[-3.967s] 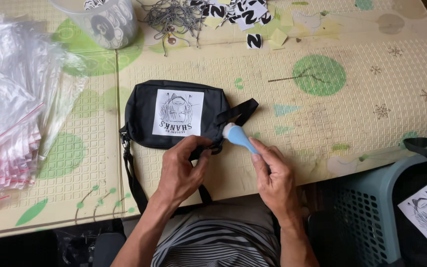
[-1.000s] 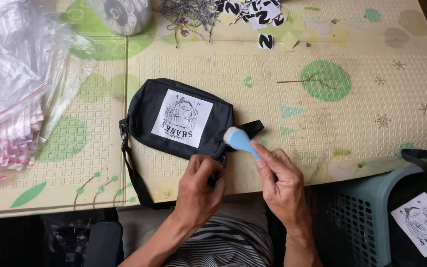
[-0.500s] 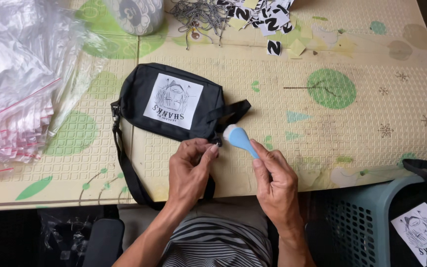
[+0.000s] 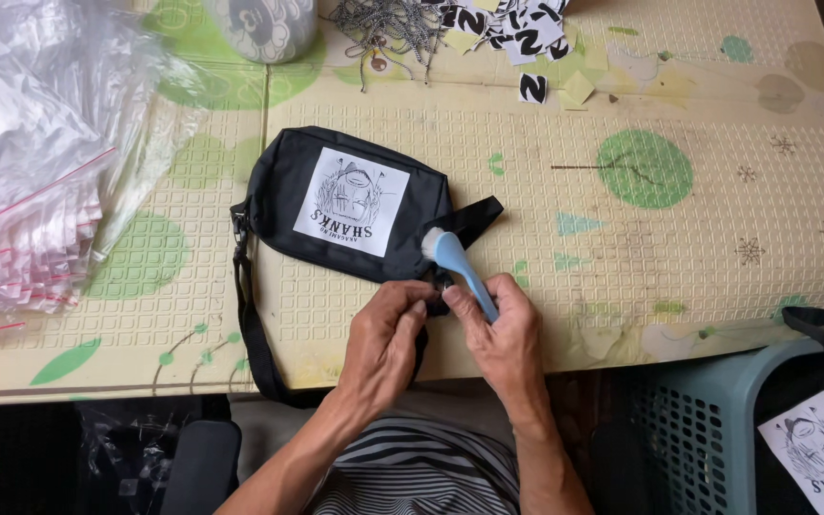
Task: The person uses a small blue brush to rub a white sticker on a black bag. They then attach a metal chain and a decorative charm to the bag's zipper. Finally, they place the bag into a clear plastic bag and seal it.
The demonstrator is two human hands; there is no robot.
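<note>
One black pouch (image 4: pixel 345 205) with a white printed patch lies flat on the desk (image 4: pixel 717 248), near its front edge. The left hand (image 4: pixel 388 343) pinches the pouch's lower edge, grip closed on fabric, perhaps a zipper pull. The right hand (image 4: pixel 503 334) clamps one blue tool (image 4: pixel 460 267), its pale tip touching the pouch's strap.
</note>
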